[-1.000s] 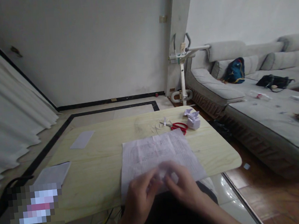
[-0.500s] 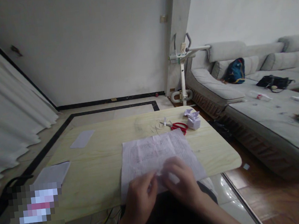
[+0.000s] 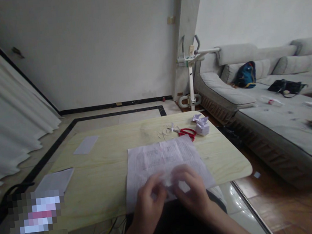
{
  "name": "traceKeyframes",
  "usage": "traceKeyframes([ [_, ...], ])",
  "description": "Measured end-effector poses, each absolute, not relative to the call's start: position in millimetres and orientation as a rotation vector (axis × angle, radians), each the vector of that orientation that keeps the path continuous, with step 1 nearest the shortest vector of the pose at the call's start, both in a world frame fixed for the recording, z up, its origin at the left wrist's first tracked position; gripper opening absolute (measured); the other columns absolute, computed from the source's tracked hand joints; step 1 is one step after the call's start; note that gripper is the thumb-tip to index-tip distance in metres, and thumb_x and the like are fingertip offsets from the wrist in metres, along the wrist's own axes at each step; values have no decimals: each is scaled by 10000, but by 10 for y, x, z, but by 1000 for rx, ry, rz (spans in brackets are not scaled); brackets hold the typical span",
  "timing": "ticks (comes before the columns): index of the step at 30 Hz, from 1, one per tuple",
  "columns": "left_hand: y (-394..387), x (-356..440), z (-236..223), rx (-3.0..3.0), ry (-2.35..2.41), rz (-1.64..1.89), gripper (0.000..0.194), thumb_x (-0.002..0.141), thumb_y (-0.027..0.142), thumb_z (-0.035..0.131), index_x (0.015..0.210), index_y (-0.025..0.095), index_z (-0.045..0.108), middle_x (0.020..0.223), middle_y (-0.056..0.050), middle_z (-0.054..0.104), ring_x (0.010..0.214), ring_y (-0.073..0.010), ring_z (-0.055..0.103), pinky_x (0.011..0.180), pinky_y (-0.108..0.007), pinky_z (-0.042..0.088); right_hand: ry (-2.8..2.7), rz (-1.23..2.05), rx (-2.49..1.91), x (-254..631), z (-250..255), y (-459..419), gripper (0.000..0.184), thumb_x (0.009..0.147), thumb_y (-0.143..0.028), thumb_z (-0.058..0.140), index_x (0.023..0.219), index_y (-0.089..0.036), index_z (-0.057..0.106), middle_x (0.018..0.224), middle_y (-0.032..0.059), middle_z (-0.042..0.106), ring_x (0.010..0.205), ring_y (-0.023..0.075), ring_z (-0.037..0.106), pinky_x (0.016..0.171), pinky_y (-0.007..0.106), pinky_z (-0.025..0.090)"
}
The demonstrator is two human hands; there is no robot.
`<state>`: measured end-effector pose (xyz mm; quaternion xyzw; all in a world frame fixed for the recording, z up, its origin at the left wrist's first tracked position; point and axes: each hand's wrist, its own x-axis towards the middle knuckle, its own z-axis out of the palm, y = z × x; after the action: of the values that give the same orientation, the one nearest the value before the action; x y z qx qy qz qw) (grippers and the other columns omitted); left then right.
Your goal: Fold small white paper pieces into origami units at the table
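Close together above the table's near edge, my left hand (image 3: 152, 197) and my right hand (image 3: 192, 190) have bent fingers that meet around a small whitish piece of paper (image 3: 167, 179). Motion blurs the fingertips, and the paper's exact shape is hard to make out. Under and beyond the hands lies a large creased sheet of printed paper (image 3: 160, 156). Past its far right corner rest red-handled scissors (image 3: 187, 132), with thin pale strips (image 3: 163, 133) beside the blades. Folded white paper pieces (image 3: 202, 127) stand to the right of the scissors.
On the left of the wooden table (image 3: 107, 181) lie a white sheet (image 3: 86, 144) and a pad of paper (image 3: 56, 179). A pixelated bright object (image 3: 40, 214) sits at the near left corner. A grey sofa (image 3: 280, 130) with bags is at the right.
My fingers have shifted around the small paper piece, with the left fingers rising a little. The sheet, scissors and folded pieces have stayed put.
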<state>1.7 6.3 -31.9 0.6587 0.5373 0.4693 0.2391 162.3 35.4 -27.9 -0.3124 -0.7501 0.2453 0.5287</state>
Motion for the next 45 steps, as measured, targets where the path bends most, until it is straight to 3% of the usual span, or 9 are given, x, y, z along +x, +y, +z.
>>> traceKeyframes([
  [4,41,38,-314,1908,1458,1368,244,859,111,520,1026,173,686,946,-65,792,832,-184,758,715,-238,613,-1801,553,-717,1636,-304,348,260,768,-36,574,945,-225,572,957,55,583,863,205,583,716,314,502],
  [9,-3,9,-294,2243,1526,1469,188,899,159,512,998,191,669,850,-65,793,737,-208,761,653,-289,618,-1721,554,-758,1630,-353,330,349,735,-29,524,1014,-237,541,853,20,565,753,187,535,662,297,460],
  [18,-35,42,-348,2421,1480,1392,225,957,222,489,1164,222,575,887,-62,777,772,-207,747,700,-315,596,-1484,977,-770,1514,-220,346,74,802,-145,576,818,-217,583,773,5,567,718,177,528,645,283,442],
  [25,-82,31,-348,2180,1438,1346,422,897,159,542,1312,208,483,1035,-85,744,876,-200,722,789,-319,588,-1690,483,-662,1619,-219,347,224,782,-83,602,966,-210,621,824,40,585,721,189,551,606,296,443],
  [29,-114,9,-232,2136,1348,1300,365,900,104,465,1236,212,556,1082,-66,735,964,-190,707,833,-288,579,-1801,282,-656,1667,-282,356,275,779,-44,600,1004,-201,618,784,50,598,697,205,547,587,324,431],
  [33,-110,44,-180,2061,1376,1367,254,904,166,524,1136,222,611,999,-41,757,884,-177,725,774,-252,587,-1848,253,-656,1660,-300,363,273,782,-40,596,1002,-200,618,766,53,610,684,209,550,577,332,430],
  [37,-89,100,-192,1998,1405,1414,170,886,192,590,1045,232,634,882,-12,763,769,-155,727,692,-216,582,-1835,263,-657,1651,-271,353,227,824,-94,602,1023,-204,618,767,55,605,674,207,553,563,326,441],
  [45,-97,121,-114,1778,1345,1284,77,895,226,594,955,220,642,822,5,748,759,-151,715,664,-200,565,-1771,452,-640,1613,-240,301,182,835,-116,582,994,-198,615,781,47,588,683,191,564,562,300,455],
])
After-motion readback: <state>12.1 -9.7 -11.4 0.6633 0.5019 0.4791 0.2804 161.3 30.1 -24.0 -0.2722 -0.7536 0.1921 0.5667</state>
